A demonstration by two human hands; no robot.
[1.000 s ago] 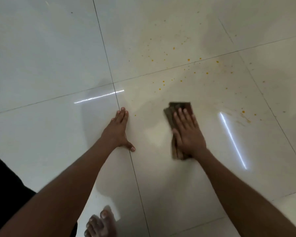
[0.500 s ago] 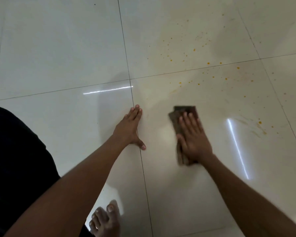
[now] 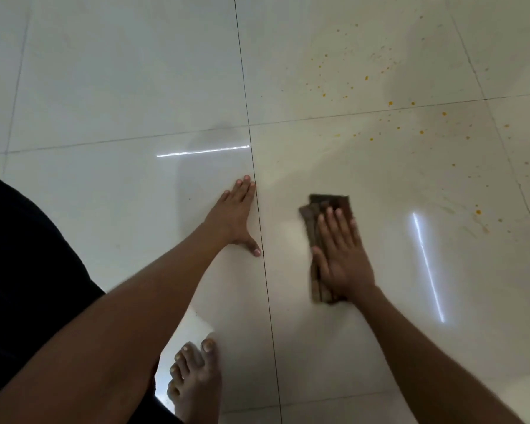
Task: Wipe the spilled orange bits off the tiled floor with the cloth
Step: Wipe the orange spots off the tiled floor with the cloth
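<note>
A folded brown cloth (image 3: 322, 206) lies flat on the glossy cream tiled floor (image 3: 129, 71). My right hand (image 3: 341, 258) presses palm-down on it, fingers spread, covering most of the cloth. Orange bits (image 3: 390, 103) are scattered over the tiles beyond and to the right of the cloth, with a few more (image 3: 478, 212) and faint smears at the right. My left hand (image 3: 234, 217) rests flat on the bare floor to the left of the cloth, alongside a dark grout line, holding nothing.
My bare foot (image 3: 195, 381) stands on the floor near the bottom, below my left arm. Dark clothing (image 3: 22, 270) fills the lower left. Bright light reflections streak the tiles at centre left and at right.
The view has shifted so the hands and cloth sit lower and further right in the frame. My right hand with the cloth has slid slightly toward me. The left hand stays planted.
</note>
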